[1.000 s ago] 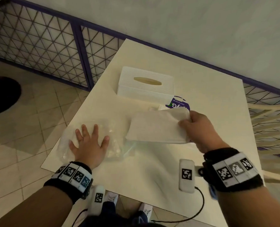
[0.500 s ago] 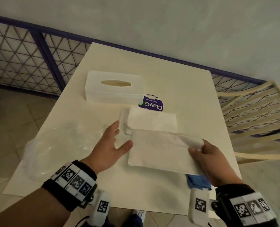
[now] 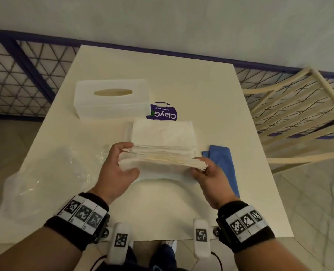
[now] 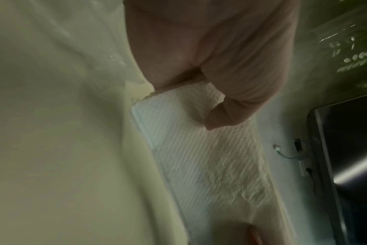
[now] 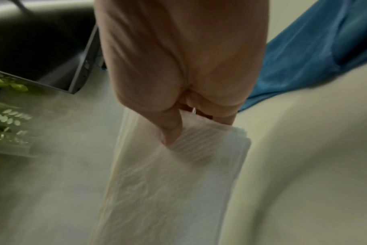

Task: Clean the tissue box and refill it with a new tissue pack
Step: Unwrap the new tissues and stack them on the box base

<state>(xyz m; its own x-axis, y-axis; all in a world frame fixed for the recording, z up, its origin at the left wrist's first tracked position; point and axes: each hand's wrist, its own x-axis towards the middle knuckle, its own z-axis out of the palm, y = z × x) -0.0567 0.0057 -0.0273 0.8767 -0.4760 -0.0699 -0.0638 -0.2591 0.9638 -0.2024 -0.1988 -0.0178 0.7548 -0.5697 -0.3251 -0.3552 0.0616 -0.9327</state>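
Both hands (image 3: pixel 162 173) grip opposite ends of the tissue stack (image 3: pixel 162 163).

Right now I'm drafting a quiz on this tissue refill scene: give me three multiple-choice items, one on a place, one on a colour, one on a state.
1. Where is the folded cloth? A left of the plastic wrapper B right of the white tissue stack C on the box
2. Its colour? A blue B red C green
3. The white plastic tissue box slot shows: A tissue poking out B tape C no tissue

B: it lies beside the right hand.
A: plainly blue.
C: slot bare; both hands, left hand too, hold the white tissue stack.
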